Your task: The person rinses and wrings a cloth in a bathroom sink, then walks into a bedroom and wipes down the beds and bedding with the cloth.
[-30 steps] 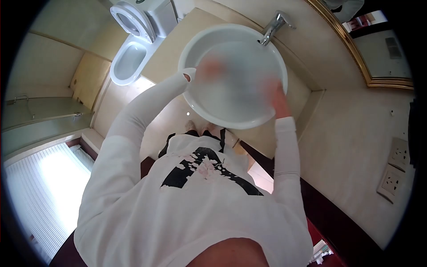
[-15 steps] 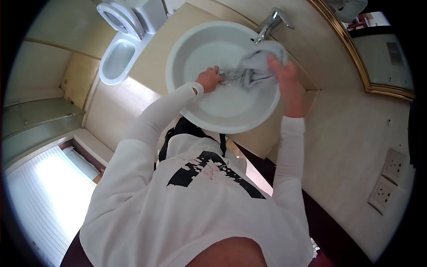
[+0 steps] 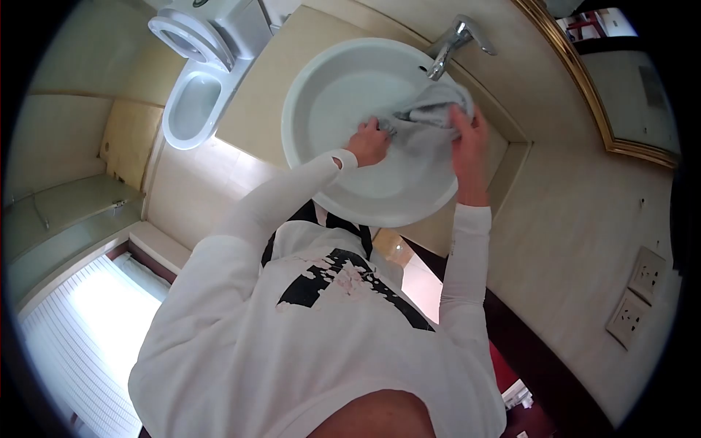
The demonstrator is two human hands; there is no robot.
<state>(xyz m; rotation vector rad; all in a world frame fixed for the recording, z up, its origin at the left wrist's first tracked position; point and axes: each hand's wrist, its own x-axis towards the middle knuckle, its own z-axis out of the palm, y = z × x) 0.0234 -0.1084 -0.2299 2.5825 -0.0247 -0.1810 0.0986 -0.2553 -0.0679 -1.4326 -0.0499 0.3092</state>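
A grey cloth [image 3: 427,124] is stretched between my hands over the right side of the white washbasin [image 3: 310,95]. My left hand [image 3: 369,144] is closed on a bunched end of the cloth, low over the bowl. At the basin's right rim, my right hand [image 3: 468,142] grips the other end, its fingers bent over the fabric. Part of the cloth is smeared by motion. Just above it, the chrome tap [image 3: 460,44] points its spout toward the bowl; I cannot tell whether water runs.
A beige counter [image 3: 266,95] surrounds the basin. To the left is a toilet [image 3: 197,102] with its lid raised. A gold-framed mirror [image 3: 595,109] hangs on the right wall, with sockets [image 3: 635,296] lower down. A bright window [image 3: 95,321] is at the lower left.
My left hand has shifted slightly right and down in the view, still gripping the cloth. The right hand stays near the basin's right rim. The cloth's folds have changed shape.
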